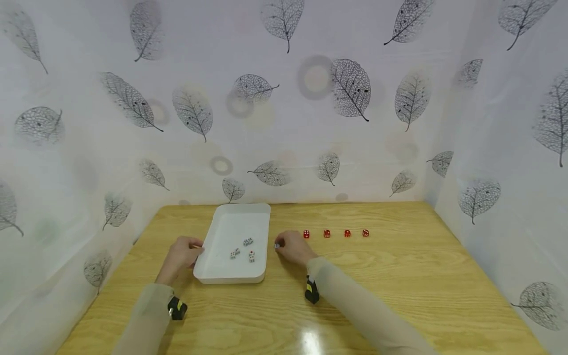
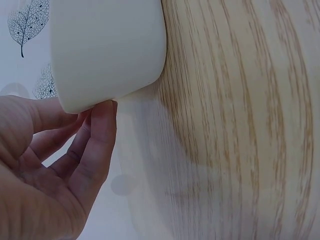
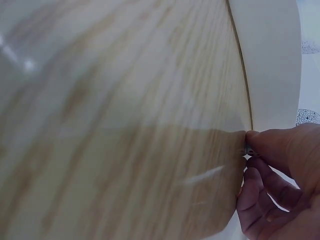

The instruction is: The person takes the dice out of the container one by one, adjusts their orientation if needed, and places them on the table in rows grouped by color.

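A white rectangular tray [image 1: 230, 273] lies on the table with several whitish dice [image 1: 252, 256] inside, toward its near half. At the tray's left side, my left hand [image 1: 182, 256] pinches the rim; in the left wrist view the thumb goes behind the tray's wall [image 2: 110, 50] and the fingertips [image 2: 106, 112] touch its edge. Just right of the tray, my right hand [image 1: 295, 246] holds a small pale die [image 1: 277, 245] between thumb and fingers, low over the table. Most of that die is hidden by the fingertips in the right wrist view.
Several red dice [image 1: 327, 233] stand in a spaced row on the table, right of my right hand. The wooden table [image 1: 399, 286] is bounded at the back and sides by a white leaf-patterned sheet [image 1: 284, 138].
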`<state>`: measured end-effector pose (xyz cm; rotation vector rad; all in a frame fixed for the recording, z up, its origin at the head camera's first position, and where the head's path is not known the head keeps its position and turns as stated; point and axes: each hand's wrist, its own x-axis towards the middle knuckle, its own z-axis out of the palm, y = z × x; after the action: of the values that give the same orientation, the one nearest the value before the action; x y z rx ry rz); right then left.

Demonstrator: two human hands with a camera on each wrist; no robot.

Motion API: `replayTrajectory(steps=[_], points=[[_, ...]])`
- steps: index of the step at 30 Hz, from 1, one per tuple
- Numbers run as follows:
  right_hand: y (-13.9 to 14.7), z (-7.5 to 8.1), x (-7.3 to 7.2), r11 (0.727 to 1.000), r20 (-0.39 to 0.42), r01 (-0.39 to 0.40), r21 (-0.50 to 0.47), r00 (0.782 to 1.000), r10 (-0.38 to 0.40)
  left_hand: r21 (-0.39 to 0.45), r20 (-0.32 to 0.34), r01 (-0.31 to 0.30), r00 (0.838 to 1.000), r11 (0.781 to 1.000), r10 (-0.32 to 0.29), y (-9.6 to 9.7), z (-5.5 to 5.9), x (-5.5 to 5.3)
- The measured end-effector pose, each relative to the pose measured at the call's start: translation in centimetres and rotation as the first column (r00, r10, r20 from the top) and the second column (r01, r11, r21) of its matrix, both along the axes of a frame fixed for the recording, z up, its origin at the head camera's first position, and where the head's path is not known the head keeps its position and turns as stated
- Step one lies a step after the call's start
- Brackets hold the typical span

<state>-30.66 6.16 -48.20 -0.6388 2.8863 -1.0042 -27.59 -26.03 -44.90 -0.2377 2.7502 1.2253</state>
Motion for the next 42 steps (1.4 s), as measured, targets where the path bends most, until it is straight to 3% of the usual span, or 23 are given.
replayTrajectory(steps=[21,37,42], points=[[0.0,-0.4,-0.4,0.999,0.044,0.038,-0.016,0.998,-0.038,0.013,0.005,-0.007,1.000,1.000,0.007,0.0,-0.4,0.0],[1.5,-0.1,-0.1,0.987,0.032,0.021,-0.157,0.999,-0.016,-0.015,-0.002,-0.001,1.000,1.000,0.001,0.1,0.0,0.0],[0.8,0.3,0.4,0.983,0.012,-0.023,-0.184,1.000,0.025,-0.014,-0.003,-0.003,1.000,1.000,0.002,0.1,0.0,0.0]])
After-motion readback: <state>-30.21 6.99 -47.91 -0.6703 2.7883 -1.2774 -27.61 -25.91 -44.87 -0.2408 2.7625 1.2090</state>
